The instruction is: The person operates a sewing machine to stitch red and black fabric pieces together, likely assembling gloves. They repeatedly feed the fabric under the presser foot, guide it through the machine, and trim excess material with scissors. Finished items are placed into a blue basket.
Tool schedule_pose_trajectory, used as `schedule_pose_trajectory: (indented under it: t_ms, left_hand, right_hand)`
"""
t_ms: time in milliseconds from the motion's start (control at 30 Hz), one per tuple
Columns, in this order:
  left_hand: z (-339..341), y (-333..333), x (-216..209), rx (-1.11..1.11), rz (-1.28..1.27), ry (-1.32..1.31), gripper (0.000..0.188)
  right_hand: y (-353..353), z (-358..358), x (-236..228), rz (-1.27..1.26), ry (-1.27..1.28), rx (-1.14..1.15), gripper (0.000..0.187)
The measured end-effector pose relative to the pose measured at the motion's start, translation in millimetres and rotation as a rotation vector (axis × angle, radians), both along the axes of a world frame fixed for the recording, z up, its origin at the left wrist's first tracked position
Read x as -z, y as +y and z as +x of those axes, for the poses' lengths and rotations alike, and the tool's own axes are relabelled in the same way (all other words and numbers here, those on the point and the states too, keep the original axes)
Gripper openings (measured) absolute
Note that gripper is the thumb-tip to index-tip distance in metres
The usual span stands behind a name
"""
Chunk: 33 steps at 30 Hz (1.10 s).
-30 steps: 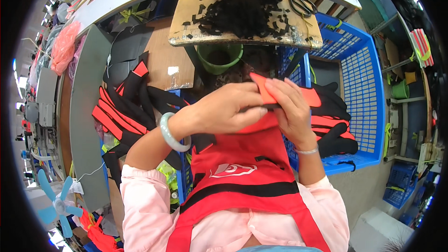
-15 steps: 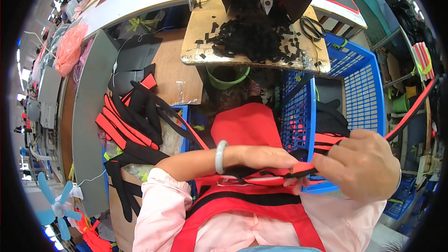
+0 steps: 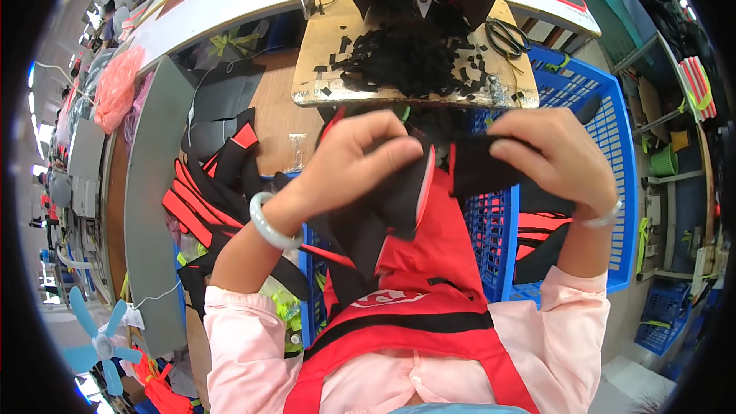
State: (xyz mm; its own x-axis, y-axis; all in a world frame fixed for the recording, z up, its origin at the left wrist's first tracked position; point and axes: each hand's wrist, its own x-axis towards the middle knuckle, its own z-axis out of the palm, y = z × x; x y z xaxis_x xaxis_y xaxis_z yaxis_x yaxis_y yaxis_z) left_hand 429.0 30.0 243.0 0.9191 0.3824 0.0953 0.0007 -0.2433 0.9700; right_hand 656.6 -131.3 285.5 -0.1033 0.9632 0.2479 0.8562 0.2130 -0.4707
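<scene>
My left hand [image 3: 349, 159], a pale bangle at its wrist, is closed on a black fabric piece [image 3: 395, 199] with a red edge. The piece hangs down in front of my red apron [image 3: 441, 257]. To the right, my right hand [image 3: 556, 157] pinches a black fabric strip [image 3: 477, 167], whose red-edged end points at the left piece. A small gap shows between the two. Just beyond both hands is a wooden board [image 3: 310, 80] heaped with black scraps [image 3: 406, 61]. Whether the two pieces join lower down, I cannot tell.
Black-and-red strips [image 3: 203, 207] lie piled at left beside a grey panel [image 3: 157, 184]. At right stands a blue plastic basket [image 3: 502, 238] with more strips inside. Black-handled scissors [image 3: 506, 38] rest on the board. A small blue fan [image 3: 102, 343] is at lower left.
Both hands have moved away from my body, toward the board, and apart from each other. The strip that ran out to the right past my right hand is gone from there.
</scene>
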Motion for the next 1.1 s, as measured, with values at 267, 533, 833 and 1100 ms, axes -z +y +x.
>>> schedule_pose_trajectory:
  t_ms: [267,533,833,1100]
  left_hand:
    - [51.8,67.7,24.2,-0.092,-0.198,0.05,0.033]
    - [87.4,115.3,35.5,-0.208,-0.353,0.123,0.041]
    - [106.6,126.5,29.7,-0.365,-0.474,0.095,0.029]
    - [118.1,136.3,30.4,-0.439,-0.467,0.063,0.026]
  right_hand:
    - [66.1,47.4,26.9,-0.186,0.274,0.1,0.035]
    - [117.8,80.5,40.6,-0.303,0.276,0.206,0.042]
    - [142.9,91.3,43.9,-0.285,0.209,0.285,0.045]
    - [147.5,100.8,44.4,-0.214,0.268,0.282,0.044]
